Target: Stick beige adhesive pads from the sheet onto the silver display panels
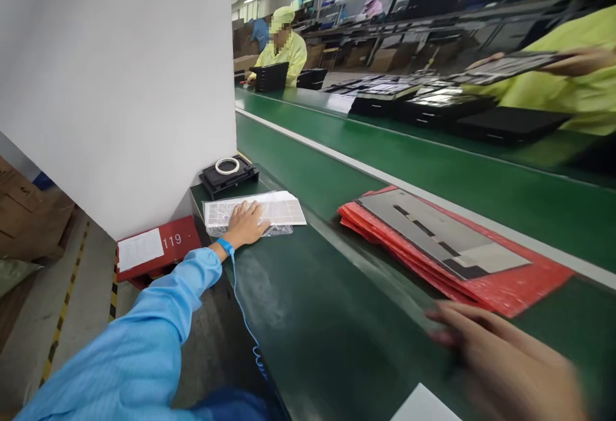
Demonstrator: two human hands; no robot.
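1. One bare left hand [247, 223] is laid flat, fingers spread, on white printed paper sheets in clear plastic [286, 210], which are placed near the left edge of the dark green bench [312, 318].
2. Behind the sheets, a black plastic fixture [226, 182] is topped by a white ring [227, 166].
3. Between the sheets and the red plastic stack [539, 289], topped by a flat grey-and-black panel [409, 212], a stretch of green surface is left.
4. The bare right hand [510, 357] is blurred near the stack's near edge; its grip cannot be told.
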